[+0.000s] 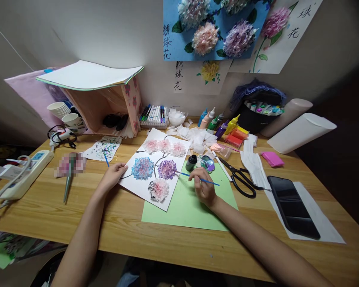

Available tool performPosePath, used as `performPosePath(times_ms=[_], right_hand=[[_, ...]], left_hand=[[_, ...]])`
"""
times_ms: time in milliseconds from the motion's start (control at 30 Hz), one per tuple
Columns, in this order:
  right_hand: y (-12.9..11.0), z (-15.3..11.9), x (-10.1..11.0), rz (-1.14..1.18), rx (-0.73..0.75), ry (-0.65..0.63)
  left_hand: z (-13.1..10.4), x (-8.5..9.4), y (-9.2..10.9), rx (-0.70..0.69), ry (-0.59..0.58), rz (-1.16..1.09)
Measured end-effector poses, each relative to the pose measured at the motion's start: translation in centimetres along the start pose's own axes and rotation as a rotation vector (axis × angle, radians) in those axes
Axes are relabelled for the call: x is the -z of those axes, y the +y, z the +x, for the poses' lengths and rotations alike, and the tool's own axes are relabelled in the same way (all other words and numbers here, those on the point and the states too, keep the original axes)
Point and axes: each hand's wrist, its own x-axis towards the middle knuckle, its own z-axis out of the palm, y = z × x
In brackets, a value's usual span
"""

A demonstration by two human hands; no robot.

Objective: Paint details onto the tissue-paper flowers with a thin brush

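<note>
A white sheet with tissue-paper flowers (149,150) lies tilted on a green sheet (203,215) and the table. It bears pink, blue and purple blooms joined by dark painted stems. At its left edge, my left hand (115,174) grips the paper between thumb and fingers. My right hand (202,185) is closed around a thin blue paintbrush (208,181), whose tip points at the sheet's right edge beside the purple flower (166,170). Just beyond that hand stand a small black ink bottle (191,162) and a round paint palette (206,163).
Black scissors (242,179) and a phone (293,207) lie to the right. Paint bottles (212,122), tissue scraps (199,137) and a marker box (154,116) line the back. On the left are a power strip (30,175) and a paint-blotted sheet (103,148) with another blue brush.
</note>
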Motion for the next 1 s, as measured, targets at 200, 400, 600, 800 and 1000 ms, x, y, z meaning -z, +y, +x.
performPosePath(times_ms=[200, 400, 600, 800, 1000], right_hand=[[-0.22, 0.22, -0.12, -0.007, -0.01, -0.035], [0.01, 0.01, 0.0, -0.016, -0.034, 0.015], [-0.02, 0.2, -0.14, -0.006, -0.038, -0.032], [0.02, 0.11, -0.04, -0.001, -0.036, -0.004], [0.07, 0.21, -0.22, -0.006, -0.033, -0.033]], left_hand=[[0.4, 0.07, -0.54, -0.022, 0.002, -0.004], [0.45, 0.1, -0.81, -0.009, -0.013, -0.027], [0.41, 0.06, -0.78, 0.01, 0.005, -0.022], [0.5, 0.08, -0.81, 0.002, -0.006, -0.015], [0.46, 0.11, -0.62, 0.009, -0.006, -0.01]])
